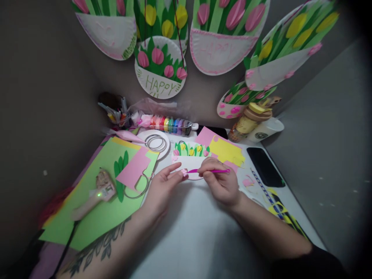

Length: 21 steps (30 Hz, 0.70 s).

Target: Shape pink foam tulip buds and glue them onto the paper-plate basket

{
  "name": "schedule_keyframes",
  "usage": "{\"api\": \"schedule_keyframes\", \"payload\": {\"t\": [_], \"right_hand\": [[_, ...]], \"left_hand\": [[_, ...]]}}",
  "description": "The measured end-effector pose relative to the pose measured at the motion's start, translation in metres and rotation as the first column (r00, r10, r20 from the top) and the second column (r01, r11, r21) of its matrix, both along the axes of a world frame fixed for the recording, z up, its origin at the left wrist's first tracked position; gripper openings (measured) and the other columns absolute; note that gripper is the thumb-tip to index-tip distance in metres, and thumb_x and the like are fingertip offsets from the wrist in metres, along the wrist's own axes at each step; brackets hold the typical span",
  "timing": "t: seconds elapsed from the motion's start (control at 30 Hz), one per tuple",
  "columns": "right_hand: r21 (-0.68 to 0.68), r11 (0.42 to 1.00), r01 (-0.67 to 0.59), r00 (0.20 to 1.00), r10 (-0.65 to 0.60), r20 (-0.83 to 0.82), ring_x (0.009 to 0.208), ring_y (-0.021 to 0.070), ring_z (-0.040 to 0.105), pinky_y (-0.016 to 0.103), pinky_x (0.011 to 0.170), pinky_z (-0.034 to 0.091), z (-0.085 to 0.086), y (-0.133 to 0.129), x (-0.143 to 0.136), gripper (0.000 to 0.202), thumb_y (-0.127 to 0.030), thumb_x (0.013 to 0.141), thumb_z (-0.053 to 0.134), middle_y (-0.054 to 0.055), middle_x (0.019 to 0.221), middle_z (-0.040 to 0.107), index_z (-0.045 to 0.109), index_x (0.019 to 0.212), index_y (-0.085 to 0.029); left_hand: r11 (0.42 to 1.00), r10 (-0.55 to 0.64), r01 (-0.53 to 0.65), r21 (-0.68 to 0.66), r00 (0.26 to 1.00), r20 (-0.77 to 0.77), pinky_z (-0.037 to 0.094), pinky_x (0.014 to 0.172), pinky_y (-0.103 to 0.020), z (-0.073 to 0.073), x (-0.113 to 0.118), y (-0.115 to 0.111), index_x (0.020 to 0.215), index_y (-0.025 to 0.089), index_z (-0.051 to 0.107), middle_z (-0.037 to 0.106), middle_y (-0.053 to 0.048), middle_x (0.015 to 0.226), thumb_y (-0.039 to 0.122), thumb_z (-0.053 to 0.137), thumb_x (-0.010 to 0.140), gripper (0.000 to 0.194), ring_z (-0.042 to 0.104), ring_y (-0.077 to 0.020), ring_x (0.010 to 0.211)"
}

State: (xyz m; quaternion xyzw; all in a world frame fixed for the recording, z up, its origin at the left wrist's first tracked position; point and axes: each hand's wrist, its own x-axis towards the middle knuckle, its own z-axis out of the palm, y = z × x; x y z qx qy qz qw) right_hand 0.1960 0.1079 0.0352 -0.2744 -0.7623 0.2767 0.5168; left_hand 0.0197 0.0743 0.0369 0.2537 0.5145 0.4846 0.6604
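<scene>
A half-round white plate (192,161) lies on the table, with green leaves and small yellow and pink paper tulips along its top. Over its lower left part, my left hand (165,186) pinches a small pale pink flower (184,173) between thumb and fingers. My right hand (222,182) grips a magenta tool (221,171) by its handle, with the flat tip pointing left at the flower. Tip and flower seem to meet; whether they touch is too small to tell. A second small pink piece sits at the plate's upper left edge.
Green sheets (87,193) with a glue gun (94,197), scissors (139,190) and pink paper lie left. Behind are colored clay (171,124) and a white dish (165,145). A phone (266,166), yellow paper (226,151) and cups (266,130) stand or lie right. Decorated plates (161,83) hang above.
</scene>
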Motion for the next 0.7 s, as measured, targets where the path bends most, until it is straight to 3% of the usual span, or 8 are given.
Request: {"api": "schedule_keyframes", "payload": {"t": [0.7], "right_hand": [[-0.019, 0.999, 0.044, 0.999, -0.044, 0.033, 0.068, 0.0169, 0.06, 0.033, 0.066, 0.049, 0.002, -0.0009, -0.0032, 0.015, -0.02, 0.092, 0.049, 0.003, 0.073, 0.065, 0.063, 0.088, -0.021]], "left_hand": [[1.0, 0.009, -0.009, -0.007, 1.0, -0.002, 0.046, 0.09, -0.03, 0.0053, 0.0005, 0.0004, 0.117, 0.012, 0.065, 0.076, -0.01, 0.092, 0.032, 0.081, 0.068, 0.055, 0.069, -0.0176, 0.086]]}}
